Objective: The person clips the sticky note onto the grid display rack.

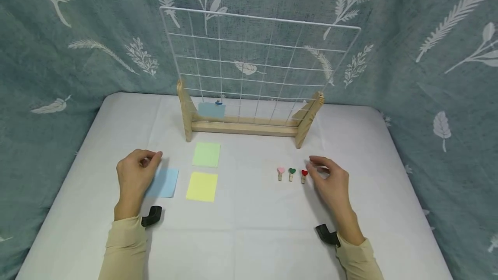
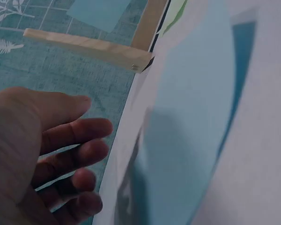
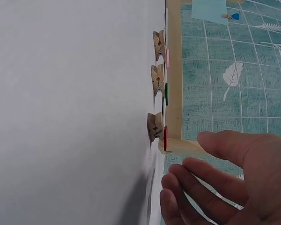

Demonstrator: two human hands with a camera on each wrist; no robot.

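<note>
My left hand (image 1: 136,175) hovers by a blue sticky note (image 1: 166,183) on the table, its fingers loosely bent with nothing between them. In the left wrist view, the blue note's edges curl up from the cloth, apart from the fingertips. A green note (image 1: 206,154) and a yellow note (image 1: 202,187) lie to its right. My right hand (image 1: 330,180) is just right of three small wooden clothespins with hearts: pink (image 1: 280,173), green (image 1: 291,174) and red (image 1: 304,176). It is nearest the red one, thumb and fingers parted and holding nothing in the right wrist view.
A white wire grid (image 1: 256,62) stands in a wooden base (image 1: 245,128) at the table's back. Low on its left, a clothespin with a blue heart (image 3: 235,16) holds another blue note (image 1: 210,110). Leaf-patterned curtain (image 1: 404,55) surrounds the white-covered table (image 1: 260,249).
</note>
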